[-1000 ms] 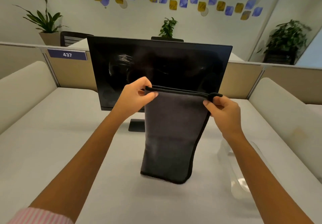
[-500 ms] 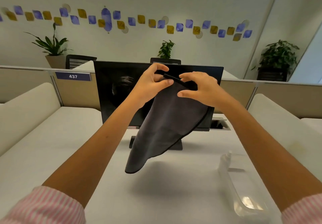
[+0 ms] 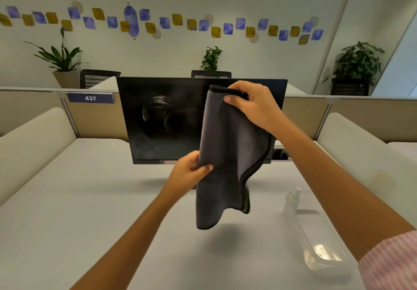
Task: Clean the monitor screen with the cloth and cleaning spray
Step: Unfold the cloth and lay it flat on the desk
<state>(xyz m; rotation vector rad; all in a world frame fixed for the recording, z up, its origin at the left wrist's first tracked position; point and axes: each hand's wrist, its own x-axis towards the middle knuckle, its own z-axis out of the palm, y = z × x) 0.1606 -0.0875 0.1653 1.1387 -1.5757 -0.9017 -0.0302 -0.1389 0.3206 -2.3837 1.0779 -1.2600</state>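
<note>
A black monitor (image 3: 167,118) stands at the back of the white desk (image 3: 90,199), its dark screen smeared left of centre. In front of its right half hangs a dark grey cloth (image 3: 228,150) with black edging, clear of the desk. My right hand (image 3: 250,104) pinches the cloth's top edge near the monitor's upper rim. My left hand (image 3: 189,172) grips the cloth's left side lower down, level with the monitor's bottom bezel. A clear spray bottle (image 3: 313,228) lies on its side on the desk at the right, under my right forearm.
Beige partition walls (image 3: 31,111) with a "437" sign (image 3: 90,98) fence the desk at the back. Cushioned side panels (image 3: 29,145) flank it left and right. A cable cutout (image 3: 281,154) sits behind the monitor's right corner. Potted plants and chairs stand beyond.
My hands were together at the cloth's top edge; my left hand has dropped to the cloth's left side while the right keeps the top. The cloth now hangs more vertically.
</note>
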